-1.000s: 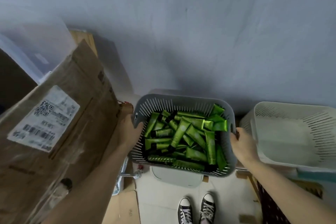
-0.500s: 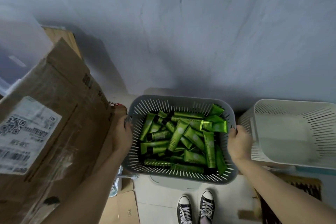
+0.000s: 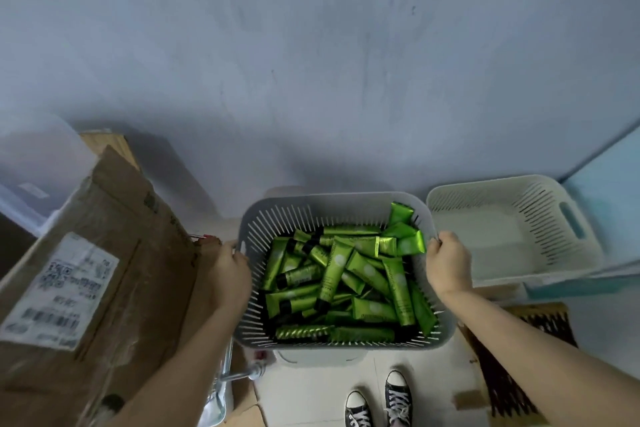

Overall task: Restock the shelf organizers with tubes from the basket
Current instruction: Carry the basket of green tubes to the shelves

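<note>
Green glossy tubes (image 3: 332,274) lie heaped in the grey slatted plastic basket (image 3: 311,204). The left hand (image 3: 228,274) and right hand (image 3: 448,263) each have their grip curled round a side rim. The load is probably light, slippery and shifting.

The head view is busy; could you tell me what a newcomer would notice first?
Bright green tubes heaped in the grey basket at centre stand out first. The left hand and right hand hold its two sides. A cardboard box fills the left; a white basket sits at right.
</note>
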### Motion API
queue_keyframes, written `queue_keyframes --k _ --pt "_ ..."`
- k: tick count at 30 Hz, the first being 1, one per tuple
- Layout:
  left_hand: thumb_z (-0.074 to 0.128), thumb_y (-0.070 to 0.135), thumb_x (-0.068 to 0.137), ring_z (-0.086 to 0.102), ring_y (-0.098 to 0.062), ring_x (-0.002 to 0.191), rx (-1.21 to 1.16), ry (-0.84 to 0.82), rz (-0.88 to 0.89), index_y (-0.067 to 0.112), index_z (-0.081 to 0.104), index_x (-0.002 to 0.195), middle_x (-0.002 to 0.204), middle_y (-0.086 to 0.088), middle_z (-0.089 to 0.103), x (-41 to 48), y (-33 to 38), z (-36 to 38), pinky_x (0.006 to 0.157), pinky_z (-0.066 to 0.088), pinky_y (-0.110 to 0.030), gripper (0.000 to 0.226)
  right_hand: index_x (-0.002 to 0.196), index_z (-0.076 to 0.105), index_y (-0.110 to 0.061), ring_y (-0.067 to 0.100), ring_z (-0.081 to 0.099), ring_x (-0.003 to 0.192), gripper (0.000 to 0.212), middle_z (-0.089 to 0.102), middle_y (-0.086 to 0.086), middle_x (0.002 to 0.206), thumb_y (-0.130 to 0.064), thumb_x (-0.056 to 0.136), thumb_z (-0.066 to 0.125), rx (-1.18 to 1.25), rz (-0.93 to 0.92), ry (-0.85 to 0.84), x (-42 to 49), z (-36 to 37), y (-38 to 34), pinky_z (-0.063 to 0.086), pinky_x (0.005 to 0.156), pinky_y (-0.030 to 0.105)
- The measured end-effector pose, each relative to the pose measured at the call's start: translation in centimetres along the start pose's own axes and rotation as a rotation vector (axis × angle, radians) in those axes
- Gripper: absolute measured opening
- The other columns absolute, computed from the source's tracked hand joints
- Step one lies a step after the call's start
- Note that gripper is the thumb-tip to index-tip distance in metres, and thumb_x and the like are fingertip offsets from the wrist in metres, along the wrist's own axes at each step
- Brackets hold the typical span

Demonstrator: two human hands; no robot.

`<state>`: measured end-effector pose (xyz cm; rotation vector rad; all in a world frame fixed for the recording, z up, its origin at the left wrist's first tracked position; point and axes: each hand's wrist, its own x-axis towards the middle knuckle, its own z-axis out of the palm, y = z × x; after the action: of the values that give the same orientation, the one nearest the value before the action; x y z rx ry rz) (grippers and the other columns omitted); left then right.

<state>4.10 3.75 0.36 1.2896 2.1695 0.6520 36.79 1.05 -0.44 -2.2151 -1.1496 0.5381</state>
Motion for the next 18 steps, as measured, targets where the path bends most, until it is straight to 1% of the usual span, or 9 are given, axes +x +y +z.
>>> queue_keyframes --k 3,5,7,9,11,13,14,16,18 --pt "0.036 0.011 0.099 0.061 -0.031 0.080 0.000 -0.009 0.064 0.005 0.057 0.117 0.094 -0.015 0.066 -1.7 3.0 -0.3 0.071 0.051 -0.039 0.028 0.078 0.046 -0.003 0.024 0.040 0.066 0.017 0.044 0.009 0.066 -0.005 0.094 0.043 0.014 0.033 0.082 -0.7 -3.7 0.8 0.029 0.061 0.031" --pt "0.034 0.010 0.099 0.059 -0.027 0.078 -0.037 -0.031 0.104 0.003 0.056 0.118 0.094 -0.014 0.065 -2.8 5.6 -0.1 0.069 0.049 -0.036 0.030 0.079 0.045 -0.005 0.024 0.039 0.066 0.016 0.044 0.010 0.067 -0.006 0.095 0.043 0.022 0.050 0.125 -1.1 -6.4 1.3 0.028 0.060 0.033" --pt "0.032 0.012 0.099 0.058 -0.026 0.080 -0.040 -0.058 0.135 0.004 0.056 0.118 0.098 -0.015 0.065 -3.7 8.2 0.4 0.070 0.047 -0.034 0.031 0.079 0.045 -0.005 0.026 0.041 0.066 0.017 0.043 0.007 0.065 -0.008 0.095 0.043 0.015 0.088 0.149 -1.1 -8.9 2.4 0.028 0.060 0.033" --pt "0.030 0.013 0.099 0.058 -0.026 0.083 -0.040 -0.098 0.178 0.006 0.055 0.118 0.102 -0.015 0.065 -4.7 10.6 1.3 0.073 0.047 -0.035 0.032 0.077 0.046 -0.006 0.030 0.049 0.070 0.018 0.046 0.009 0.067 -0.009 0.095 0.044 0.027 0.122 0.182 -1.1 -11.6 3.8 0.033 0.061 0.034" --pt "0.029 0.013 0.099 0.054 -0.027 0.085 -0.045 -0.140 0.223 0.006 0.055 0.119 0.104 -0.016 0.064 -6.1 13.2 2.3 0.074 0.042 -0.034 0.033 0.081 0.048 -0.004 0.031 0.052 0.074 0.015 0.050 0.014 0.072 -0.009 0.095 0.045 0.048 0.159 0.240 -1.4 -14.5 5.4 0.037 0.064 0.038" --pt "0.028 0.014 0.098 0.055 -0.030 0.088 -0.056 -0.182 0.264 0.007 0.055 0.120 0.105 -0.017 0.063 -7.7 15.7 3.8 0.075 0.042 -0.035 0.035 0.086 0.052 0.000 0.028 0.049 0.072 0.013 0.050 0.013 0.073 -0.008 0.095 0.045 0.040 0.194 0.295 -1.9 -17.5 7.1 0.034 0.063 0.036" --pt "0.028 0.015 0.098 0.056 -0.032 0.090 -0.062 -0.201 0.283 0.008 0.055 0.120 0.105 -0.018 0.063 -8.7 17.0 4.6 0.076 0.044 -0.037 0.036 0.086 0.052 0.001 0.026 0.048 0.071 0.014 0.049 0.013 0.072 -0.007 0.094 0.045 0.050 0.206 0.323 -2.1 -18.9 8.1 0.033 0.063 0.035" --pt "0.028 0.015 0.097 0.056 -0.033 0.092 -0.051 -0.242 0.326 0.008 0.056 0.119 0.105 -0.019 0.063 -11.1 19.7 6.5 0.077 0.045 -0.037 0.036 0.083 0.052 0.001 0.031 0.054 0.073 0.014 0.052 0.015 0.072 -0.004 0.093 0.045 0.099 0.236 0.392 -2.7 -21.9 10.7 0.036 0.063 0.037" --pt "0.028 0.014 0.098 0.055 -0.033 0.093 -0.032 -0.286 0.387 0.007 0.055 0.118 0.106 -0.019 0.063 -13.9 22.5 8.7 0.076 0.042 -0.035 0.035 0.085 0.053 0.002 0.036 0.057 0.078 0.013 0.056 0.020 0.076 -0.004 0.093 0.045 0.126 0.289 0.436 -3.4 -25.1 13.6 0.038 0.064 0.038"
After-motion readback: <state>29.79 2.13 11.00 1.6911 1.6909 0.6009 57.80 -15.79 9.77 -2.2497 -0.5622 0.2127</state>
